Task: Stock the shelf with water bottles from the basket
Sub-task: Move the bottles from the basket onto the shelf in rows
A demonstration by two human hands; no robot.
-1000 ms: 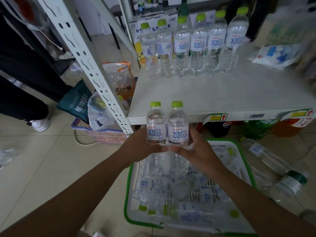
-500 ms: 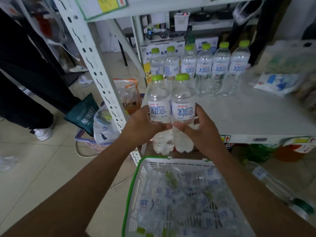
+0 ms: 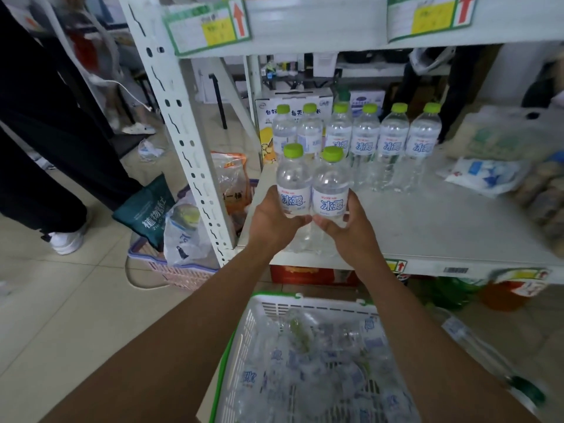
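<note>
I hold two clear water bottles with lime-green caps side by side, upright, over the front left of the white shelf point(image 3: 442, 227). My left hand point(image 3: 271, 222) grips the left bottle point(image 3: 293, 181). My right hand point(image 3: 351, 227) grips the right bottle point(image 3: 330, 186). Whether their bases touch the shelf is hidden by my hands. A row of several like bottles point(image 3: 393, 138) stands at the shelf's back. Below, the white basket with a green rim point(image 3: 244, 346) holds several more bottles lying down.
A perforated shelf post point(image 3: 183, 141) rises left of my hands. An upper shelf edge with price tags point(image 3: 320, 22) hangs overhead. White and blue packets point(image 3: 485, 175) lie at the shelf's right. A pink basket with bags point(image 3: 174, 267) and a person's legs point(image 3: 45, 166) stand on the floor left.
Both hands have lifted the two bottles from above the basket up and forward to over the shelf's front. My view has tilted up.
</note>
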